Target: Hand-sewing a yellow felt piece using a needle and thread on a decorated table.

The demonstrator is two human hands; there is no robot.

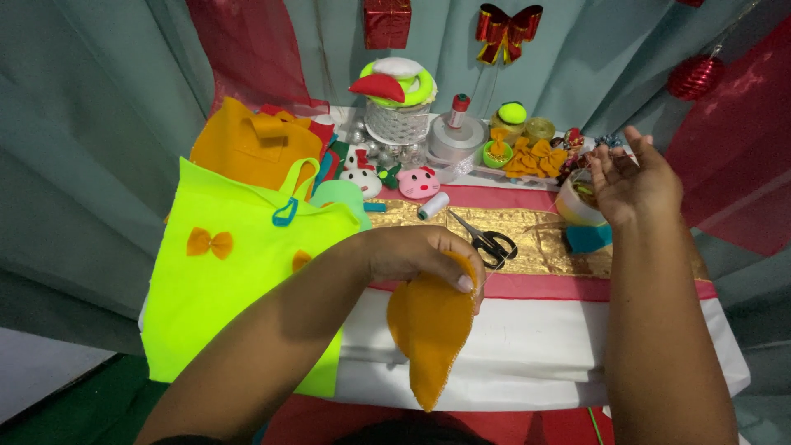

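Note:
My left hand [416, 252] pinches the top of an orange felt piece [430, 330], a leaf-like shape hanging down over the white table front. My right hand [633, 183] is raised at the right, fingers pinched together as if on a needle or thread too thin to make out; a faint thread seems to run toward the felt. Black-handled scissors [486, 241] lie on the gold cloth strip [544, 235] between my hands. A white thread spool [432, 205] lies just behind the scissors.
A neon yellow felt bag [231, 272] with orange bows stands at left, an orange bag [251, 148] behind it. Cat-face felt pieces [418, 182], a tape roll [456, 138], orange bows [531, 158] and small tubs [577, 206] crowd the back. Teal curtains surround the table.

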